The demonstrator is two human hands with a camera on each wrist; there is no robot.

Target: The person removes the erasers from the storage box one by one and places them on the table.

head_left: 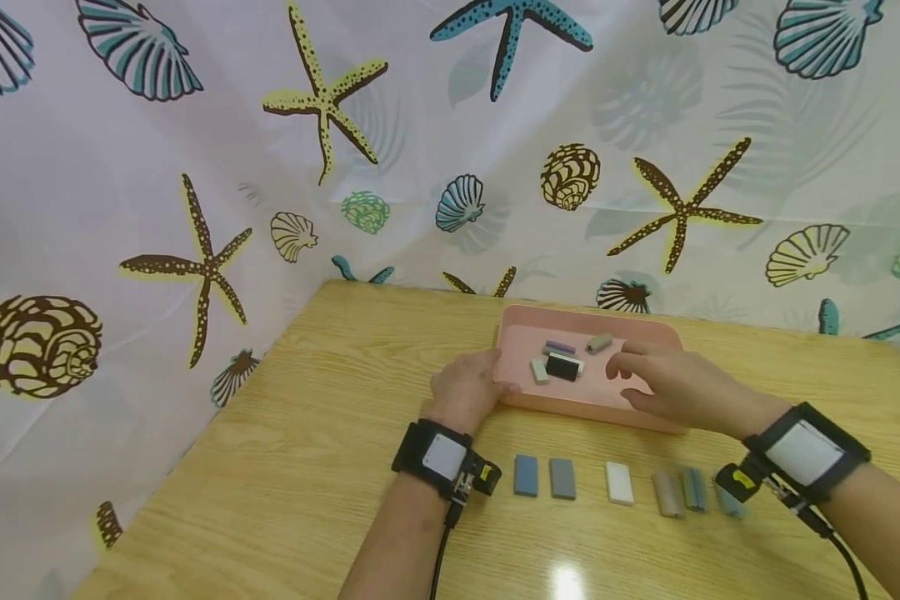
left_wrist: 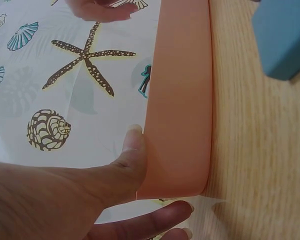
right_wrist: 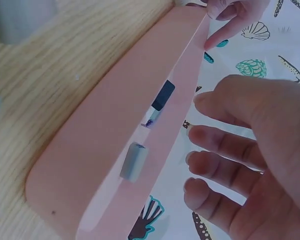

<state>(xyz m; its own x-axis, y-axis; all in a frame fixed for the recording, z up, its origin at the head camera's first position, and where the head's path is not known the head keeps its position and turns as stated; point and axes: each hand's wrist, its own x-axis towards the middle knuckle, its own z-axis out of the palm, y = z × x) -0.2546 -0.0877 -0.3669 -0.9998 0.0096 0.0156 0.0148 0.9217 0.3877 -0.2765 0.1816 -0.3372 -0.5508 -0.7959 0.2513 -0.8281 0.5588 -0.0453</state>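
Observation:
A shallow pink tray (head_left: 592,409) sits on the wooden table toward its back edge. My left hand (head_left: 465,387) grips its left end, the thumb (left_wrist: 134,145) against the rim at the corner and the fingers round the outside. Over the tray's right half hovers my right hand (head_left: 671,382), fingers loosely bent with nothing between them. Inside the tray lie several small blocks resembling erasers: a white one with a black sleeve (head_left: 562,367), a purple one (head_left: 560,347), a pale one (head_left: 539,372) and a beige one (head_left: 599,342).
In front of the tray, more small blocks stand in a row: a blue one (head_left: 526,476), a grey one (head_left: 562,479), a white one (head_left: 619,483), a tan one (head_left: 668,493) and two bluish ones at the right. A shell-and-starfish cloth (head_left: 405,167) hangs behind the table.

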